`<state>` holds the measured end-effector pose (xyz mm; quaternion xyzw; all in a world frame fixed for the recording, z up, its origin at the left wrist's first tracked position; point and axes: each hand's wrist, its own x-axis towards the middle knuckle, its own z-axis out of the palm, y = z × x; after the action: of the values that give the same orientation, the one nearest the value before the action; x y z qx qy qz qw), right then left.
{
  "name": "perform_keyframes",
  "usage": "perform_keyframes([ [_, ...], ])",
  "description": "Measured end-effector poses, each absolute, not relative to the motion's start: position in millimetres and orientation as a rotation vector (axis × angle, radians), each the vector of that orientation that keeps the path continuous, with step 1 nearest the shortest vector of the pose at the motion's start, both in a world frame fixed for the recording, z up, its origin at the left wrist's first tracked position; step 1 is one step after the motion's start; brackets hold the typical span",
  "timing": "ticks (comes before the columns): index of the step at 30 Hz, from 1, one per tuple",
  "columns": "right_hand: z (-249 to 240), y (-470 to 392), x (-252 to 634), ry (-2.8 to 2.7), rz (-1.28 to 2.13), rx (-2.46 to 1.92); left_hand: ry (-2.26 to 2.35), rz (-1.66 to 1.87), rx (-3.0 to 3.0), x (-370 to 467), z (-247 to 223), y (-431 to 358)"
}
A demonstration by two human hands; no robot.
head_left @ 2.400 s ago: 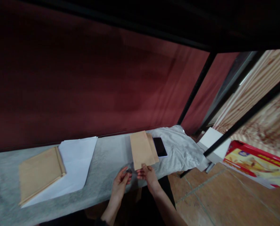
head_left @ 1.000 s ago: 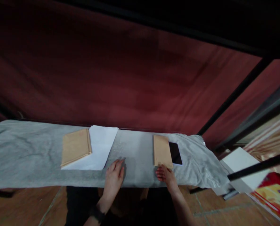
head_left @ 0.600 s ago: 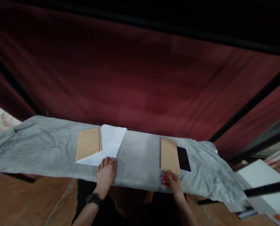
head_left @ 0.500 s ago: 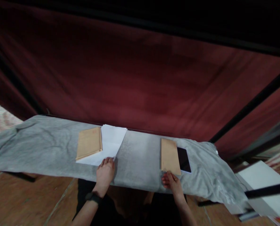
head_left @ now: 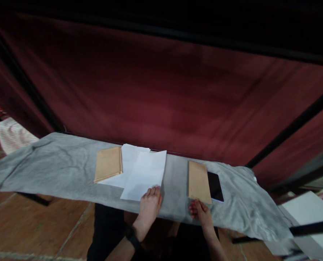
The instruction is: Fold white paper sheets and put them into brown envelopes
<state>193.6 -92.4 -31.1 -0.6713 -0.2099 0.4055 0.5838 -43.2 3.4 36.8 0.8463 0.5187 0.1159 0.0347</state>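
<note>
My left hand (head_left: 150,200), with a dark band on its wrist, is closed on the lower right corner of a white sheet of paper (head_left: 147,174). This sheet overlaps other white paper (head_left: 128,157) lying to its left. A brown envelope (head_left: 108,164) rests on the left part of that paper. My right hand (head_left: 201,211) is at the near edge of a second brown envelope (head_left: 199,181), its fingers curled and its thumb against that edge. Beside this envelope, partly under it, lies a dark-screened tablet (head_left: 215,186).
A grey cloth (head_left: 69,166) covers the narrow bench under everything. Behind it hangs a dark red curtain (head_left: 164,98) with black metal bars (head_left: 292,127). White boxes (head_left: 310,214) stand at the lower right, and a striped cloth (head_left: 16,136) is at the far left.
My left hand has moved right, drawing one white sheet off the paper beside the left envelope. My right hand has stayed at the right envelope's near edge. The view has shifted slightly.
</note>
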Motion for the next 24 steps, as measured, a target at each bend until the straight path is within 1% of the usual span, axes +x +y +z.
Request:
perform_keyframes([
  [4, -33, -90, 187, -0.493, 0.963, -1.553, 1.448, 0.254, 2.530, -10, 36, -17],
  [7, -29, -83, 177, -0.494, 1.048, -1.528, 1.403, 0.189, 2.464, 6, 40, -26],
  [12, -12, -58, 158, -0.486, 1.179, -1.511, 1.313, 0.212, 2.424, 20, 36, -38],
  [15, -7, -43, 151, -0.632, 1.090, -1.515, 1.281, 0.254, 2.417, 20, 28, -47],
  [18, -6, -32, 147, -0.747, 0.973, -1.522, 1.249, 0.364, 2.409, 11, 22, -52],
  [22, -4, -25, 148, -0.789, 1.003, -1.487, 1.216, 0.671, 2.438, -15, 17, -39],
  [24, -4, -23, 149, -0.800, 1.025, -1.474, 1.294, 0.785, 2.450, -33, 12, -23],
])
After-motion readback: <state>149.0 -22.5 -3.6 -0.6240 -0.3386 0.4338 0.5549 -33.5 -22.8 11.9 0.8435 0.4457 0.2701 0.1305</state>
